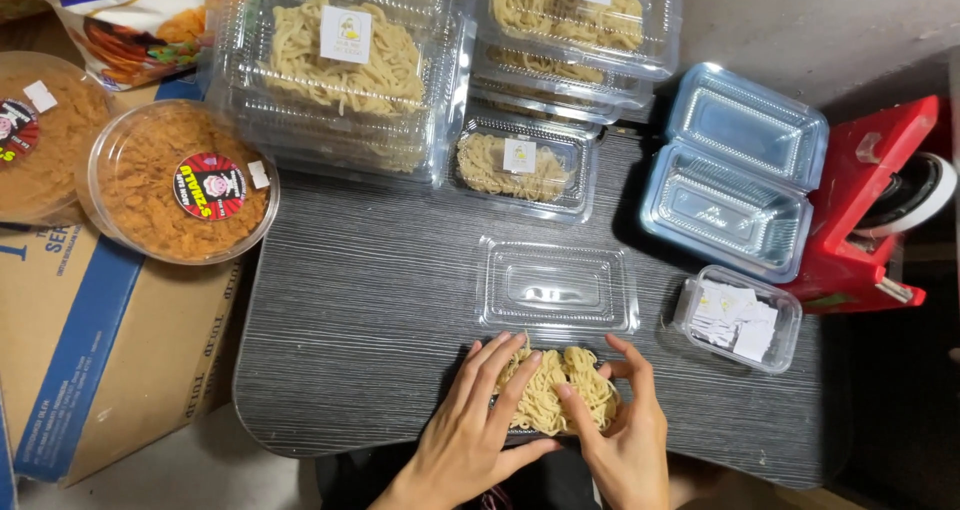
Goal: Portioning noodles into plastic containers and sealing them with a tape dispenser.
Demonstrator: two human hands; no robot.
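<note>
A heap of pale yellow noodles [556, 382] fills the lower half of an open clear clamshell box at the near edge of the dark table [370, 330]. Its empty lid [557, 288] lies flat behind it. My left hand [473, 422] rests on the left side of the noodles with fingers spread. My right hand [625, 422] presses on the right side, fingers curled around the heap. Both hands touch the noodles.
Stacks of shut, labelled noodle boxes [345, 70] stand at the back. An open stack of empty clamshells [735, 175] is at the right, beside a small tub of labels [738, 318] and a red tape dispenser [870, 205]. Round tubs of brown floss [180, 182] sit on a cardboard carton [95, 355] at the left.
</note>
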